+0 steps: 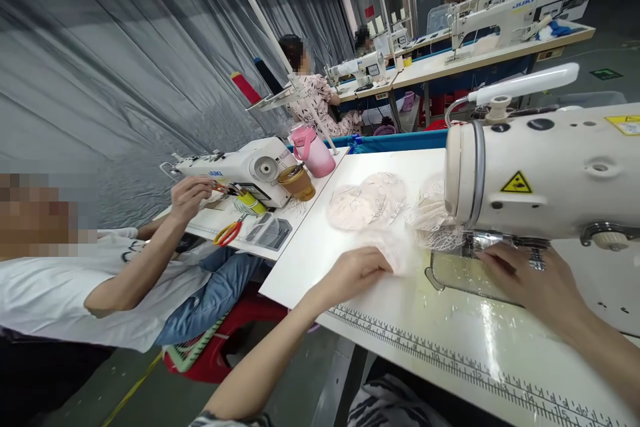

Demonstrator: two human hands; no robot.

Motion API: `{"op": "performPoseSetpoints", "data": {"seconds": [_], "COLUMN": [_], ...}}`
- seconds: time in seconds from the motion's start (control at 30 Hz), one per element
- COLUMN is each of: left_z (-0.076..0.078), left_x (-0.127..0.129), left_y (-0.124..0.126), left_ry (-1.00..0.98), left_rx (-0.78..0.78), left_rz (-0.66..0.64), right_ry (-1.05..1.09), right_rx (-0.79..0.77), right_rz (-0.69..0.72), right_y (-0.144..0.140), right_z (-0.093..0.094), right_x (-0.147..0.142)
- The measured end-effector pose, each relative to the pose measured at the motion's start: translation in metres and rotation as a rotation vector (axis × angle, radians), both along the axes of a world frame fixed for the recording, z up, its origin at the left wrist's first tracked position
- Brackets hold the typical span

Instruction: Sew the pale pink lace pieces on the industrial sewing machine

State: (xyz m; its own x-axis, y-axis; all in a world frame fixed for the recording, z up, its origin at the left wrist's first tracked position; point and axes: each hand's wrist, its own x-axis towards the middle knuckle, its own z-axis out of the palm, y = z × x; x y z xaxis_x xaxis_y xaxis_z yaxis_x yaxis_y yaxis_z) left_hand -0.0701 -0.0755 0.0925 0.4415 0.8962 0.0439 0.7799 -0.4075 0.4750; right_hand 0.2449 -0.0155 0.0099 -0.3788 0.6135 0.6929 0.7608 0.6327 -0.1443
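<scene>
My left hand (356,272) is closed at its fingertips on the edge of a pale, thin fabric piece (387,245), blurred by motion, lying on the white table. My right hand (533,280) is beside the presser foot (483,240) of the sewing machine (545,173), its fingers curled together. Their tips are partly hidden, so whatever they hold does not show. A whitish lace bundle (433,220) lies left of the machine head. Farther back rest round, pale pink fabric pieces (367,202) with loose threads on them.
A printed ruler (450,360) runs along the table's front edge. At the left, a co-worker (115,280) sits at another sewing machine (235,170). Near it are orange-handled scissors (229,233), a brown cup (297,182) and a pink bottle (314,152). More machines (510,13) stand behind.
</scene>
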Motion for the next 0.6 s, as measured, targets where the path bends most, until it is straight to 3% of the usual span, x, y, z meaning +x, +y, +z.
{"op": "performPoseSetpoints", "data": {"seconds": [0.07, 0.13, 0.23, 0.33, 0.47, 0.53, 0.6], "left_z": [0.006, 0.005, -0.006, -0.023, -0.035, -0.037, -0.037], "left_x": [0.014, 0.027, 0.042, 0.056, 0.078, 0.09, 0.099], "left_y": [-0.014, -0.024, -0.032, -0.032, -0.021, -0.012, -0.004], "left_ry": [-0.066, -0.098, 0.004, 0.186, 0.236, 0.228, 0.227], "left_rx": [-0.138, -0.134, 0.084, 0.242, 0.342, 0.357, 0.359], "left_rz": [-0.156, -0.194, -0.06, -0.097, -0.251, -0.285, -0.296], "right_ry": [-0.084, -0.116, -0.082, -0.062, -0.107, -0.167, -0.192], "right_rx": [0.049, 0.027, -0.033, -0.071, 0.047, 0.123, 0.177], "right_rz": [-0.029, -0.055, -0.069, -0.041, 0.155, 0.312, 0.375], "right_y": [0.0, 0.0, 0.0, -0.002, -0.01, -0.013, -0.014], "right_z": [0.0, 0.0, 0.001, 0.006, 0.016, 0.02, 0.022], "right_x": [-0.001, -0.002, -0.003, -0.004, -0.005, -0.006, -0.005]}}
